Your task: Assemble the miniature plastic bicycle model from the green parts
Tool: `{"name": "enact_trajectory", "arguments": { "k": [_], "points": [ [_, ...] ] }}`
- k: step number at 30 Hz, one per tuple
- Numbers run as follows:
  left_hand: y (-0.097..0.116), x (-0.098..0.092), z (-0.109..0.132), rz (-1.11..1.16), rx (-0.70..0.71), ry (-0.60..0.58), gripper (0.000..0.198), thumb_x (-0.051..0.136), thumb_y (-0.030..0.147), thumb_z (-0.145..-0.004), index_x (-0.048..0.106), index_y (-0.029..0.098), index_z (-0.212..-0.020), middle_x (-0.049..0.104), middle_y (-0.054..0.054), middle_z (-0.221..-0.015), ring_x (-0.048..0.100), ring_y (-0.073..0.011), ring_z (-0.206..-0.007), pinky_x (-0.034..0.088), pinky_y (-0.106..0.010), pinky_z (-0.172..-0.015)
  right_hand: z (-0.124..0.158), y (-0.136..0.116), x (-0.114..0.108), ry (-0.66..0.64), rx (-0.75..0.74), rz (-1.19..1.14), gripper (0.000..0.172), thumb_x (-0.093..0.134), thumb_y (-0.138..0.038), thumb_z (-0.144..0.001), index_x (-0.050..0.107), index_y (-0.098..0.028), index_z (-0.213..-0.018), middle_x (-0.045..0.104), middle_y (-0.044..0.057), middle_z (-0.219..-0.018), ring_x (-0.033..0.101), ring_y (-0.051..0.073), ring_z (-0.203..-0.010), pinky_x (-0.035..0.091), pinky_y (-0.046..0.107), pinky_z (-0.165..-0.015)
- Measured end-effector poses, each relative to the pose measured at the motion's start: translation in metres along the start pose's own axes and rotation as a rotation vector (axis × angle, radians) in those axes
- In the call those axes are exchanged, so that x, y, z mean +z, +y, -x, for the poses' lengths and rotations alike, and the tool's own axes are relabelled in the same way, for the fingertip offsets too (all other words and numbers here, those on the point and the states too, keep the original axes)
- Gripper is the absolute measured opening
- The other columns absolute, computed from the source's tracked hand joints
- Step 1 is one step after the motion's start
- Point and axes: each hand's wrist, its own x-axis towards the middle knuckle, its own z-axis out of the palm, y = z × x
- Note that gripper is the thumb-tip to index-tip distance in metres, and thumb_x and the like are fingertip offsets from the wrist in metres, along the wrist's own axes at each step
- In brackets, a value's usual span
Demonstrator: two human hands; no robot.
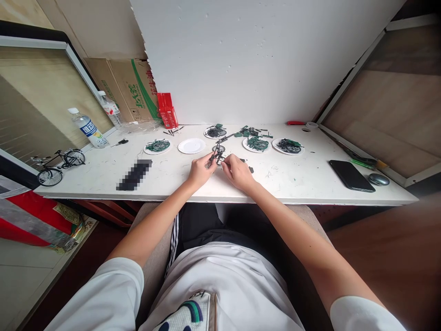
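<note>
My left hand [202,171] is closed on a dark model bicycle frame [219,148], which it holds tilted just above the table. At the frame's right side my right hand [237,171] has its fingers pinched together against the lower part; any small piece between them is too small to make out. A spoked wheel shows behind the frame. Beyond my hands stand paper plates with dark and green parts: one at the left [157,146], one at the back [215,132] and two at the right [257,144], [288,146]. An empty white plate [191,145] lies left of the frame.
An assembled black model bicycle [58,166] stands at the far left, near two bottles [88,128]. A red box [167,111] and a cardboard carton [126,89] are at the back left. On the right lie a black phone [351,175] and a silver mouse [379,179].
</note>
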Motion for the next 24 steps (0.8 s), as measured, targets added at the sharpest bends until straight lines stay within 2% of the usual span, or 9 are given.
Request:
{"name": "enact_trajectory", "arguments": {
  "k": [3, 11, 18, 21, 24],
  "points": [
    [0.0003, -0.0006, 0.0004, -0.016, 0.0, 0.014, 0.043, 0.075, 0.032, -0.092, 0.081, 0.019, -0.132, 0.083, -0.011, -0.126, 0.081, -0.0288, -0.111, 0.062, -0.04, -0.109, -0.0002, 0.001, 0.0013, 0.007, -0.007, 0.045, 0.034, 0.034, -0.046, -0.118, 0.054, -0.023, -0.102, 0.07, 0.01, -0.095, 0.063, 0.023, -0.08, 0.033, 0.034, -0.059],
    [-0.0019, 0.0004, 0.0022, -0.129, 0.05, -0.047, 0.045, 0.073, 0.034, -0.092, 0.081, 0.02, -0.134, 0.084, -0.012, -0.121, 0.081, -0.0279, -0.101, 0.062, -0.038, -0.104, 0.0, 0.0061, 0.0042, 0.034, 0.065, 0.089, 0.053, 0.021, -0.051, -0.119, 0.053, -0.024, -0.087, 0.062, 0.005, -0.069, 0.052, 0.02, -0.06, 0.026, 0.034, -0.059],
    [0.0006, -0.0013, 0.0011, -0.077, 0.011, -0.033, 0.047, 0.072, 0.037, -0.094, 0.079, 0.018, -0.136, 0.083, -0.014, -0.125, 0.08, -0.0292, -0.106, 0.061, -0.041, -0.108, -0.0003, -0.0018, -0.0019, -0.05, -0.006, 0.045, 0.041, 0.033, -0.043, -0.118, 0.063, -0.021, -0.103, 0.073, 0.008, -0.089, 0.062, 0.02, -0.072, 0.031, 0.031, -0.061],
    [0.0017, -0.0023, 0.0006, -0.097, 0.019, -0.03, 0.046, 0.072, 0.036, -0.094, 0.079, 0.017, -0.135, 0.083, -0.015, -0.123, 0.08, -0.0277, -0.101, 0.061, -0.039, -0.105, -0.001, 0.0005, -0.0027, -0.077, -0.008, 0.008, 0.044, 0.031, -0.042, -0.118, 0.065, -0.021, -0.1, 0.073, 0.008, -0.087, 0.063, 0.02, -0.072, 0.034, 0.031, -0.063],
    [0.0019, -0.0035, 0.0004, -0.129, 0.047, -0.02, 0.044, 0.072, 0.034, -0.094, 0.08, 0.018, -0.134, 0.085, -0.014, -0.117, 0.08, -0.0244, -0.092, 0.062, -0.034, -0.098, -0.0021, 0.0002, -0.0042, -0.09, 0.042, -0.125, 0.051, 0.029, -0.05, -0.118, 0.065, -0.021, -0.097, 0.074, 0.007, -0.083, 0.064, 0.019, -0.068, 0.038, 0.03, -0.065]
  ]
}}
